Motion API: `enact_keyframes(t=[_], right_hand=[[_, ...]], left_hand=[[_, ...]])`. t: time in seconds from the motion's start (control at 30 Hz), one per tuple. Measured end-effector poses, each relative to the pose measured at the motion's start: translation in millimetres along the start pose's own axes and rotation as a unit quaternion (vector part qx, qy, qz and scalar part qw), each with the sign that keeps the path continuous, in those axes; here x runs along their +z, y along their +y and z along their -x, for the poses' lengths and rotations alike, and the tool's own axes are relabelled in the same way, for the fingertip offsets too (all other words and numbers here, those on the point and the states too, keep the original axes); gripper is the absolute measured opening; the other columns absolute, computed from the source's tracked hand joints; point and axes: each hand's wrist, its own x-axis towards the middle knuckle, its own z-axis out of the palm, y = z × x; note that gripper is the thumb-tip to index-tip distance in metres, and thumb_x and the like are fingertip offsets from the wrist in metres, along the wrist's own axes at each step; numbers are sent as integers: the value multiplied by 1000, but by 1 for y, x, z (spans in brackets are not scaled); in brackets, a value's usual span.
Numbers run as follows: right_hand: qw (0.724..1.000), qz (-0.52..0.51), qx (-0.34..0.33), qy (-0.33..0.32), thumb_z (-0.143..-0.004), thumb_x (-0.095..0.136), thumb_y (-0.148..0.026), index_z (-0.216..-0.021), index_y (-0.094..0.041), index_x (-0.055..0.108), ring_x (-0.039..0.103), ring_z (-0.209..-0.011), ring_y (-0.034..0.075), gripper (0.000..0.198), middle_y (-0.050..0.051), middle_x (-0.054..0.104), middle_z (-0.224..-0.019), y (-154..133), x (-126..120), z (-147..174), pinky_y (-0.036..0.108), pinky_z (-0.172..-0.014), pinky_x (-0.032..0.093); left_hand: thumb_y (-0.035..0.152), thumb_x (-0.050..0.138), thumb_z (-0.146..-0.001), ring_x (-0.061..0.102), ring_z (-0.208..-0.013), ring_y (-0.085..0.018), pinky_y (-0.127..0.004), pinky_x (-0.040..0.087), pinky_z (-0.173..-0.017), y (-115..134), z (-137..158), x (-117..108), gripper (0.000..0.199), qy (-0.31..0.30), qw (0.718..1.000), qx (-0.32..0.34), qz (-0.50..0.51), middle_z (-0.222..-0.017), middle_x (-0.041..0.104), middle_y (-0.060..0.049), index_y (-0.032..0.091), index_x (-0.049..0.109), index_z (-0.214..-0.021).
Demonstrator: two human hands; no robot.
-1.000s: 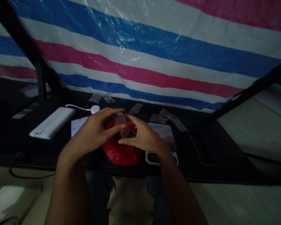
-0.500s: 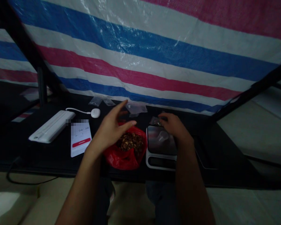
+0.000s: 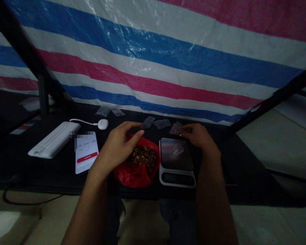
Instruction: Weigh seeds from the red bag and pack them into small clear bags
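My left hand hovers at the left rim of a red plastic bag, thumb and index finger apart. Its index fingertip comes close to a small clear plastic bag; whether they touch I cannot tell. Dark brown, broken bits fill the red bag. Behind the scale, my right hand has its fingers closed on the edge of a small zip bag with some brown bits in it. A small clear plastic scoop or cup lies on the digital scale's plate.
Another clear bag lies behind the scale, and small bags lie at the back left. A phone showing a timer, a long white case and a white round device with a cable stand left. Striped sheeting hangs behind.
My left hand has come down, its index finger lower. The clear bags behind the red bag now lie spread apart. My right hand has shifted right, with the small zip bag moving slightly right.
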Motion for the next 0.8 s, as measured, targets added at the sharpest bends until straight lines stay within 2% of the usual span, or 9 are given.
enact_keyframes(t=[0.1, 0.2, 0.3, 0.53, 0.63, 0.7, 0.8], right_hand=[[991, -68, -108, 49, -85, 73, -16, -112, -18, 80, 74, -107, 28, 28, 11, 80, -114, -19, -15, 16, 40, -98, 54], [954, -161, -250, 21, -86, 74, -17, -111, -21, 79, 72, -111, 25, 26, 8, 78, -119, -52, -17, 33, 39, -99, 55], [927, -198, -318, 1, -87, 73, -14, -109, -23, 78, 71, -113, 24, 25, 6, 78, -118, -78, -7, 43, 40, -101, 54], [927, -187, -323, -33, -87, 71, -12, -111, -23, 75, 68, -110, 22, 27, 7, 74, -121, -90, 9, 47, 39, -94, 53], [934, -210, -286, -48, -85, 75, -19, -104, -20, 72, 67, -96, 19, 19, 6, 73, -108, -98, 10, 54, 34, -84, 52], [925, -253, -263, -106, -89, 73, -27, -91, -19, 69, 64, -81, 16, 9, 2, 70, -89, -105, 13, 59, 29, -74, 50], [890, -328, -240, -209, -93, 68, -34, -85, -19, 65, 61, -71, 14, 18, -1, 67, -77, -112, 21, 61, 26, -65, 46]], left_hand=[[58, 60, -95, 74, -100, -27, -38, 57, -90, 5, 0, 3, 44, -11, 994, -84, 76, -108, 80, -8, 19, 76, -110], [68, 63, -89, 76, -87, -26, -33, 57, -71, 8, -1, 4, 53, -55, 972, -155, 167, -92, 80, -8, 17, 75, -99], [68, 69, -82, 78, -80, -25, -28, 55, -60, 8, -1, 1, 52, -100, 954, -180, 219, -85, 79, -8, 17, 71, -91], [58, 80, -77, 78, -74, -22, -24, 54, -54, 4, 4, -14, 44, -131, 949, -191, 213, -87, 80, -7, 18, 67, -89], [54, 80, -78, 77, -71, -19, -19, 48, -49, 3, 7, -16, 40, -153, 942, -198, 224, -85, 79, -5, 18, 66, -88], [52, 79, -80, 77, -68, -18, -16, 42, -44, 2, 8, -16, 37, -170, 940, -197, 221, -85, 79, -4, 18, 67, -90], [51, 78, -82, 76, -66, -17, -16, 41, -42, 2, 10, -16, 35, -183, 939, -193, 219, -85, 79, -5, 19, 69, -94]])
